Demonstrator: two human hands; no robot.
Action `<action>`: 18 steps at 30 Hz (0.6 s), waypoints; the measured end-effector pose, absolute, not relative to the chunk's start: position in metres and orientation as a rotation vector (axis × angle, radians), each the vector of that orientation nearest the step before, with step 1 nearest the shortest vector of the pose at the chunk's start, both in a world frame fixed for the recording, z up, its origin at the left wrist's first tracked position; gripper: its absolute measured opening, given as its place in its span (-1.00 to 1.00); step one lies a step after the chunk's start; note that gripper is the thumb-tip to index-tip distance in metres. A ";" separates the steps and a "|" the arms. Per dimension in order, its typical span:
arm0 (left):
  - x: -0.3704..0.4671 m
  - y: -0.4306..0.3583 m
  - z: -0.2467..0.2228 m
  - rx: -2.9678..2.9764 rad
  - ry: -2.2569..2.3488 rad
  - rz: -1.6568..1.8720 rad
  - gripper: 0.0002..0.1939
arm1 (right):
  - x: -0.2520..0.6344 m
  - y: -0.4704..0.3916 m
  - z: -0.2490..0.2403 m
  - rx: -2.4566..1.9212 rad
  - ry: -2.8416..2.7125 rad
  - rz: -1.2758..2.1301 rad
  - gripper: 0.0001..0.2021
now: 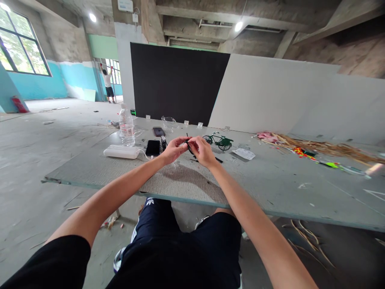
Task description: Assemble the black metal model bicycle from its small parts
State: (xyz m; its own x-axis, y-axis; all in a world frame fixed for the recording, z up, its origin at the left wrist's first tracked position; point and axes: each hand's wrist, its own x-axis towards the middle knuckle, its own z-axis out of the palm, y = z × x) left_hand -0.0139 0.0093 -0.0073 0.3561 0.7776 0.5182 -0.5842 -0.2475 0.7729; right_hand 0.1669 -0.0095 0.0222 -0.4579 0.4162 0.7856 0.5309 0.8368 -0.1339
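Note:
Above the table's front part, my left hand (177, 149) and my right hand (202, 150) meet with bent fingers, both closed around a small dark curved part (189, 147). It looks like a piece of a miniature bicycle, but the fingers cover much of it. Just beyond my right hand, a green model bicycle (218, 141) stands on the tabletop. Thin black pieces (218, 159) lie under and beside my right hand. To the left of my left hand is a black smartphone (153, 148).
On the table (186, 182), a clear plastic bottle (126, 128) stands behind a white oblong device (120, 151) with a cable. A paper slip (243, 153) lies right of the bicycle. Long brown strips (313, 145) spread further right. Panels rise behind; a person (107, 83) stands far off.

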 end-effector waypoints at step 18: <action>-0.011 0.011 -0.011 1.262 0.277 1.355 -0.52 | 0.171 -0.012 0.025 -0.680 -2.153 -0.162 -0.77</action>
State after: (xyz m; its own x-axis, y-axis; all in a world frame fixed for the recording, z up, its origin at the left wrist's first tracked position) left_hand -0.0113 0.0112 -0.0107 0.2922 0.8204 0.4914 -0.5618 -0.2686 0.7824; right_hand 0.1707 -0.0117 0.0248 -0.4910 0.4134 0.7668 0.5233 0.8437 -0.1198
